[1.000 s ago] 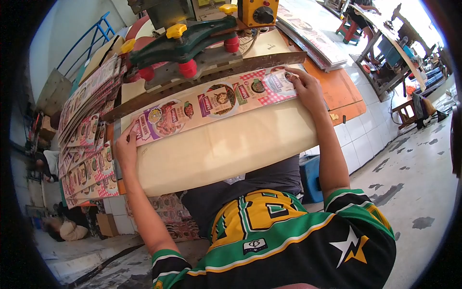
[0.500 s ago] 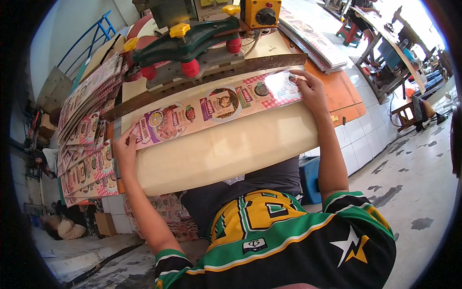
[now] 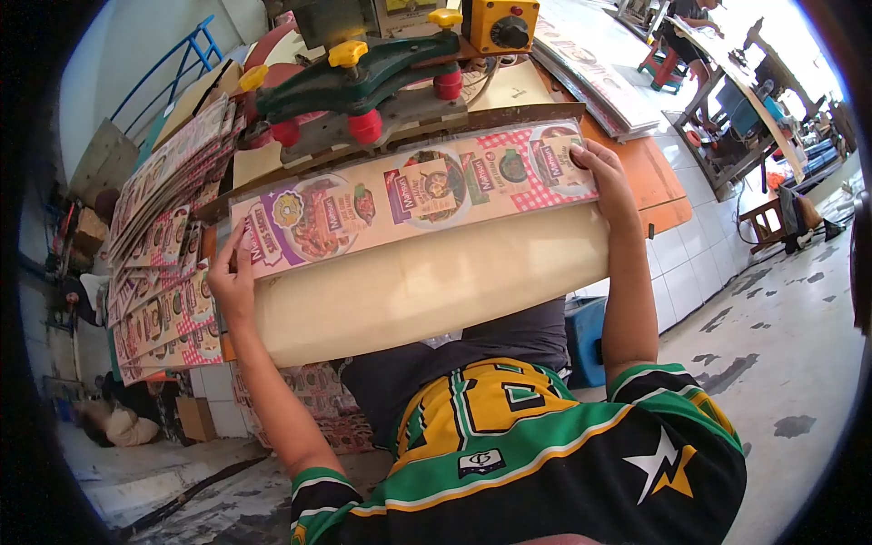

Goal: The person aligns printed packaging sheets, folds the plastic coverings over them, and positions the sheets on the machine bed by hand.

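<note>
A long printed sheet [image 3: 374, 211] with food pictures and a red checked pattern stretches between my two hands, above a pale cream work surface [image 3: 436, 282]. At its left end, my left hand [image 3: 233, 280] pinches the sheet's edge. The fingers of my right hand [image 3: 603, 177] close on the opposite end, thumb on top of the print. The far edge of the sheet lies up against the long metal bar [image 3: 522, 118] of a press. Above the bar sits a dark green bracket [image 3: 363, 86] with yellow knobs and red feet.
Stacks of similar printed sheets [image 3: 168, 236] lean at the left. More lie flat [image 3: 595, 77] at the back right on the orange table [image 3: 668, 186]. A yellow control box [image 3: 502, 27] with a black dial stands behind the press. Other people are partly visible at the far right and lower left.
The sheet looks tilted and lifted toward me, showing more of its print, and the bright glare on its right end has gone. My right hand has shifted slightly right; both hands keep their hold.
</note>
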